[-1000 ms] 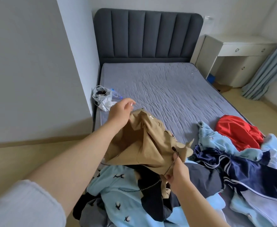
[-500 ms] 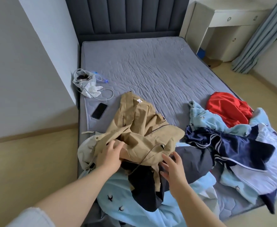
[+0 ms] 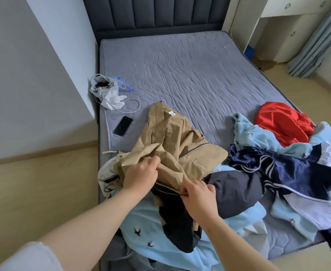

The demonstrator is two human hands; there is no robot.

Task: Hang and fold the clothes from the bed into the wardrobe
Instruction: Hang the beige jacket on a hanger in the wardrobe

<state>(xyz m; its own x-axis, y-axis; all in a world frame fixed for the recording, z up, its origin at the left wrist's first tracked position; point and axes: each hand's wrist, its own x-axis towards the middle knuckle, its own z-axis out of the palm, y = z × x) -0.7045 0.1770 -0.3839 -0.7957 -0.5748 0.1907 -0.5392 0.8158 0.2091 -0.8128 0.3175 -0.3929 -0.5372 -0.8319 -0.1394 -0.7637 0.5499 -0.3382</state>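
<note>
Tan jacket (image 3: 180, 137) (one) in left hand (image 3: 141, 176), right hand (image 3: 199, 199) seemingly pinching zipper (image 3: 166, 192).

A home bedroom, with laundry out on the bed.

Beyond the left hand (image 3: 141, 173) and right hand (image 3: 198, 198) runs a bed (image 3: 180, 71) with a grey quilted mattress, ending in a dark padded headboard (image 3: 151, 12). Far off to the right of the hands stand a white desk (image 3: 287, 8) with drawers and a pale blue curtain (image 3: 317, 40) (it hangs to the pale wooden flooring (image 3: 33, 182)). Everyday clothes (image 3: 289, 167) lie heaped around the hands, a tan jacket (image 3: 180, 137) in their grip. A phone (image 3: 123, 125) lies just beyond the left one.
</note>
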